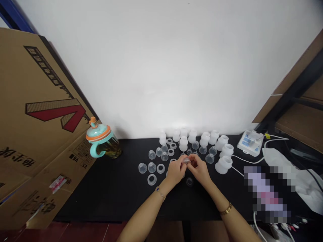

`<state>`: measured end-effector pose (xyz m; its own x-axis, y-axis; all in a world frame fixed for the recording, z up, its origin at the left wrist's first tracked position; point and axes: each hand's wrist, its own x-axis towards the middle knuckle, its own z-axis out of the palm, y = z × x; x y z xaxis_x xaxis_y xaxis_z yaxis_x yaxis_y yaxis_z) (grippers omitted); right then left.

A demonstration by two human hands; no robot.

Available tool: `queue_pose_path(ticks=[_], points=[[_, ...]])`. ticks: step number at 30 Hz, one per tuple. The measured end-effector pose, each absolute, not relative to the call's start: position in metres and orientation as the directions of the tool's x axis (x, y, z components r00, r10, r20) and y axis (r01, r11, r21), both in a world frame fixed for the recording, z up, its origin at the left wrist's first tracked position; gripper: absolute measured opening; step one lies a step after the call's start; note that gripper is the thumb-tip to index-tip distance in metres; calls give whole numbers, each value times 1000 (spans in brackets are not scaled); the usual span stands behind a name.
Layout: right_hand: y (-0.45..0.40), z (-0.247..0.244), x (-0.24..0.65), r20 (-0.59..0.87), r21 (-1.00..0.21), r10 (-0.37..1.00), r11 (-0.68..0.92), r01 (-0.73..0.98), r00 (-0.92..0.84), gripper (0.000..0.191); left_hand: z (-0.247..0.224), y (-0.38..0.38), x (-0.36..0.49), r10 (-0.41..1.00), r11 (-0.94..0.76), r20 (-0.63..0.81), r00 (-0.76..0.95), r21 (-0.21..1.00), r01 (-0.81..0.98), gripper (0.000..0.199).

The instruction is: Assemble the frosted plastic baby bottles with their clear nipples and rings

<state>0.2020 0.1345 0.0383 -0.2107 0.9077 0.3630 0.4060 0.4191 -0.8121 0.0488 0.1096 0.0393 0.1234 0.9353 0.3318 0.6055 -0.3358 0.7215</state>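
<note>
Whitish and translucent, the small ring-like piece (186,161) I watch remotely lies between my bare left hand (176,169) and bare right hand (200,167), neither nearer, each grip pinching it from its own side above the flat black worktop (113,195), its long axis unclear.

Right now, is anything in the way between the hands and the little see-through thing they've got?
Nothing visible is: the left hand and right hand both have fingertips on the translucent plastic ring. The clear plastic cap on the black table lies nearer the person, not in between.
</note>
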Motion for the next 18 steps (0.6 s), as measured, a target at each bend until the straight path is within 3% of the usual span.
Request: queue_pose_path(ticks=[18], points=[[135,36,202,359,-835,908,417,360,-218,29,41,108,48,928,-350,352,121,709,612,37]])
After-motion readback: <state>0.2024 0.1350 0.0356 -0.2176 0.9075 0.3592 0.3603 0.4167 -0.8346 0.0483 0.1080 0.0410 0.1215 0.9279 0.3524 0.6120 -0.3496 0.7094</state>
